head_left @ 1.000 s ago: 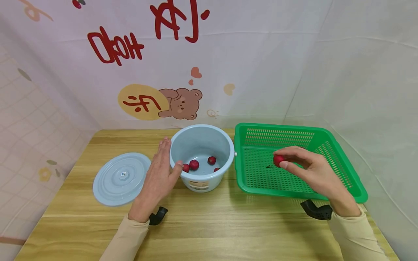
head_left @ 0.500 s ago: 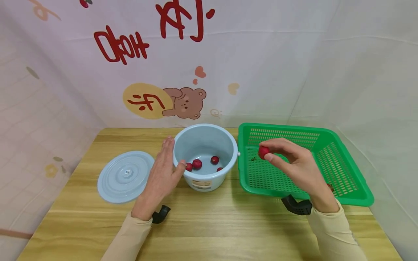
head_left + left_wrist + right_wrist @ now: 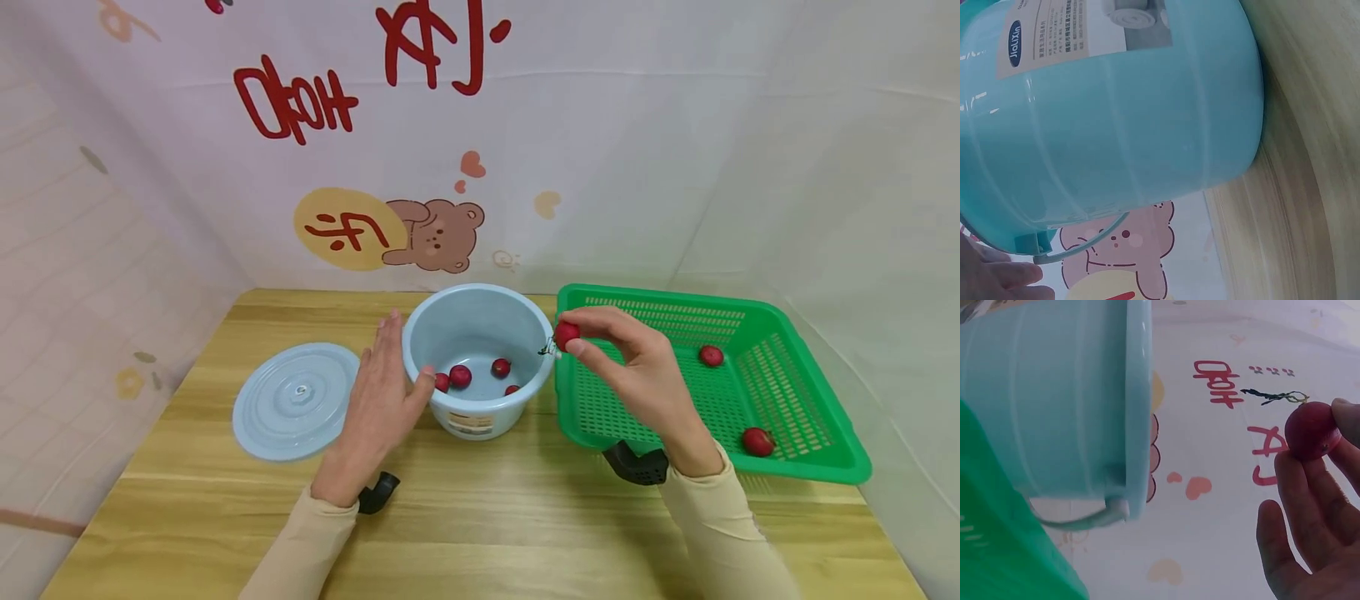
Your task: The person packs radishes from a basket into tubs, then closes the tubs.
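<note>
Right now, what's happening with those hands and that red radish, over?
Right hand pinching red radish, green stem attached. Left hand at blue bucket, left side. No obstruction seen between radish and bucket.

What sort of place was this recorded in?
Probably a makeshift indoor booth: printed sheeting hangs behind and beside a wood-grain tabletop, where a green basket stands.

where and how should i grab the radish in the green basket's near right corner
Pinch the radish around its round body, probably from above: it lies low in the basket, close to walls that would hinder a sideways approach.
</note>
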`<state>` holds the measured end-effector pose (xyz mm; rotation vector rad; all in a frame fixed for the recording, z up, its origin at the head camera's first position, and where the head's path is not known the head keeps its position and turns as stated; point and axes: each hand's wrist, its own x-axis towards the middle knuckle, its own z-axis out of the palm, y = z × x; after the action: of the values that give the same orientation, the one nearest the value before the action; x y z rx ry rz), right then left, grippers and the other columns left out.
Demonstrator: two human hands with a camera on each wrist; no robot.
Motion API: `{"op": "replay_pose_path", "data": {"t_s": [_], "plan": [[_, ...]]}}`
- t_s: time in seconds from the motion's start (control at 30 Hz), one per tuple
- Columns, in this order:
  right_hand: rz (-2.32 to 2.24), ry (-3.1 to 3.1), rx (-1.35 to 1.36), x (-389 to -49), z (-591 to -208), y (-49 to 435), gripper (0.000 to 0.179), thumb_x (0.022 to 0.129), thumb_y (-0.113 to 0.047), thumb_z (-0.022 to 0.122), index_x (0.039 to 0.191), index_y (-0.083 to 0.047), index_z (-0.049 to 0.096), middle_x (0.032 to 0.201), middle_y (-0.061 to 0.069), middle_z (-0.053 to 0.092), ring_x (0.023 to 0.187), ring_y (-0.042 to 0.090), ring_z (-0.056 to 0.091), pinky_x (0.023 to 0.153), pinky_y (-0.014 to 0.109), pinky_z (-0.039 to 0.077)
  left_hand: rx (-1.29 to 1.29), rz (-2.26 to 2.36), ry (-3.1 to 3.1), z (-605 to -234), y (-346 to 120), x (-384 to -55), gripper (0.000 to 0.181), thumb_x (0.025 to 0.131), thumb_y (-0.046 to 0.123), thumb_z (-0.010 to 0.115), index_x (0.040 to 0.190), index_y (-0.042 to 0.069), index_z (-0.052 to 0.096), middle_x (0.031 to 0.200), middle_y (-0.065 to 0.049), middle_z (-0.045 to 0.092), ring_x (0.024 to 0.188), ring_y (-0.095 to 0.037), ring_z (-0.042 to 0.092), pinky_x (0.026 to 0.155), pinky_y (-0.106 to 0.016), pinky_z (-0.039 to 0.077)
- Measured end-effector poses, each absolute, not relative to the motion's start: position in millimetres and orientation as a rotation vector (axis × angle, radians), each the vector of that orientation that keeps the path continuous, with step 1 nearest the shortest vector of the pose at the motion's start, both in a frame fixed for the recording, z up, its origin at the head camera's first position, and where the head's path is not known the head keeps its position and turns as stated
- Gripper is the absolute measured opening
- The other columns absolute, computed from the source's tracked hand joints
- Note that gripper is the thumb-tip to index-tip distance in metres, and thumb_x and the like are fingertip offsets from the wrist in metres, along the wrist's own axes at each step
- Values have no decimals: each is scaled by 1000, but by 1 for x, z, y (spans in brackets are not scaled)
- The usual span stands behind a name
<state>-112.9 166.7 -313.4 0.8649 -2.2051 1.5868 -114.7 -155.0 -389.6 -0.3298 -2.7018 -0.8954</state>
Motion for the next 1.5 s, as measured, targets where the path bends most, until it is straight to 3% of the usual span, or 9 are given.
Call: {"op": "replay_pose_path", "data": {"t_s": [0.2,0.6,0.87,0.97,1.13,1.3,1.5], "plan": [[1503,-2198,873,-119,-319,150,38,91,6,74,126,-8,73,116,2,72,111,17,64,96,27,54,-347,-858,-2697,-388,-153,-112,76,104,46,44,162,-1,26,172,-14,16,159,-30,11,121,-66,18],[1314,-2208,969,-129,-339,118,39,86,4,80,122,-7,74,118,1,72,109,15,66,95,24,52,-317,-867,-2702,-389,-153,-109,76,105,46,43,163,1,26,172,-11,16,159,-28,10,122,-65,18],[1218,-2299,964,-130,-348,111,32,91,-8,79,123,-10,74,124,0,71,118,19,65,101,43,54,-312,-871,-2714,-389,-153,-110,76,104,43,46,163,1,24,173,-10,15,159,-31,11,123,-64,16],[1194,-2329,968,-131,-350,110,30,92,-11,78,123,-10,74,124,1,70,118,19,65,98,44,55,-312,-870,-2711,-389,-153,-110,76,104,44,45,163,1,24,173,-10,15,159,-31,11,123,-63,17],[1106,-2372,963,-132,-354,108,29,92,-13,79,121,-9,75,122,1,71,114,18,66,81,37,59,-308,-874,-2717,-389,-152,-110,77,104,44,46,163,1,24,172,-11,16,159,-29,9,122,-65,18],[1005,-2408,973,-133,-357,106,29,91,-15,81,119,-10,76,118,1,72,114,19,66,91,42,55,-308,-876,-2719,-389,-152,-110,77,104,43,47,163,1,23,172,-12,16,159,-28,8,122,-65,18],[918,-2477,978,-133,-355,107,29,95,-20,77,122,-11,76,131,2,69,123,24,63,101,46,52,-310,-879,-2715,-389,-152,-110,77,104,44,47,164,1,23,172,-12,17,159,-30,9,121,-65,19]]}}
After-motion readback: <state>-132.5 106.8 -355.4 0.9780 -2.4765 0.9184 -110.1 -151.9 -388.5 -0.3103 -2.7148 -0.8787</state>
